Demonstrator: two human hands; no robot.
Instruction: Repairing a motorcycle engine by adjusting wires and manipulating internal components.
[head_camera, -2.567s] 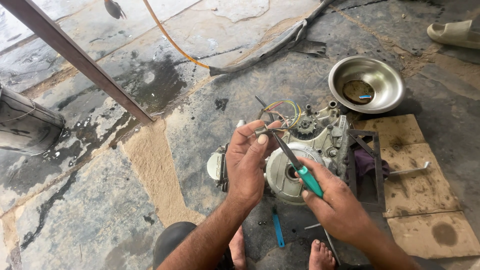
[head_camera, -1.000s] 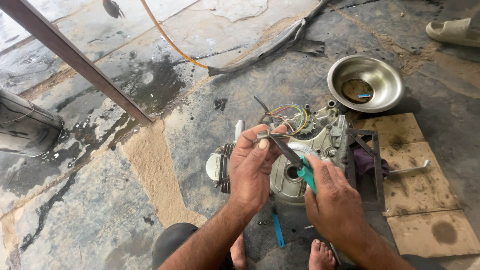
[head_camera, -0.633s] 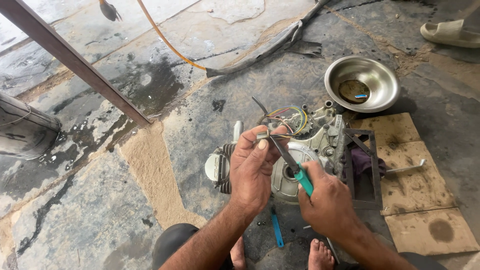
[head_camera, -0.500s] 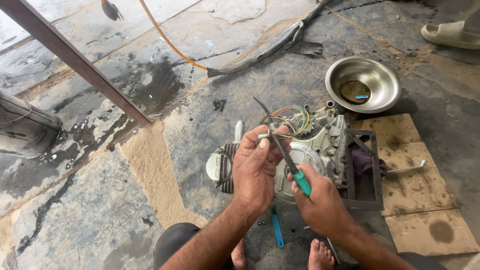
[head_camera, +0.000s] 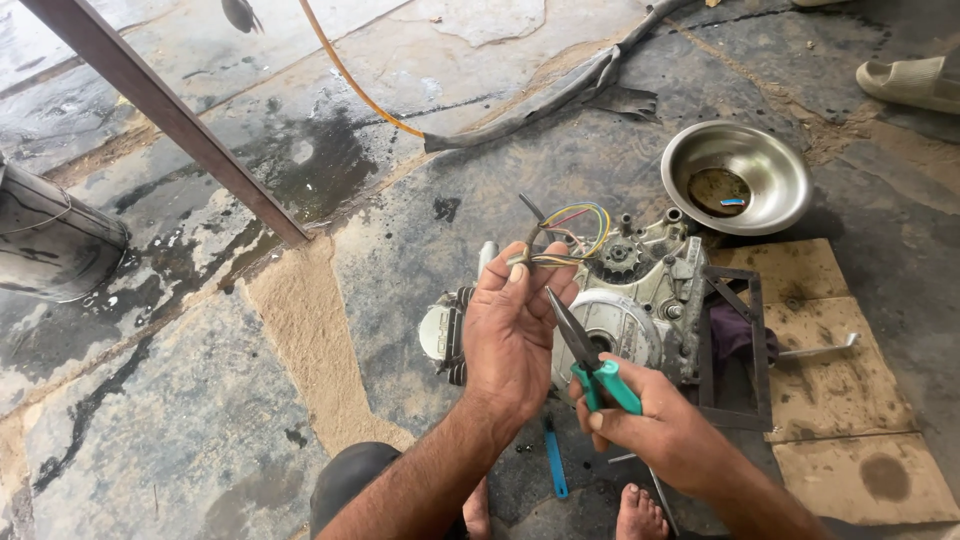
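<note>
Left hand (head_camera: 515, 335) is pinching a loop of coloured wires (head_camera: 570, 232) right above the engine (head_camera: 640, 305) on the floor. Right hand (head_camera: 665, 430) is wrapped around green-handled pliers (head_camera: 590, 355), tips near those wires.

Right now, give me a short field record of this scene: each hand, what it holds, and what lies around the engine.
left hand: grips a bundle of coloured wires
right hand: holds green-handled pliers, tip pointing toward the left hand
engine: on the stone floor, sprocket side up
metal bowl: beyond the engine, dark liquid inside
blue tool: on the floor near a bare foot
cardboard: right of the engine
</note>
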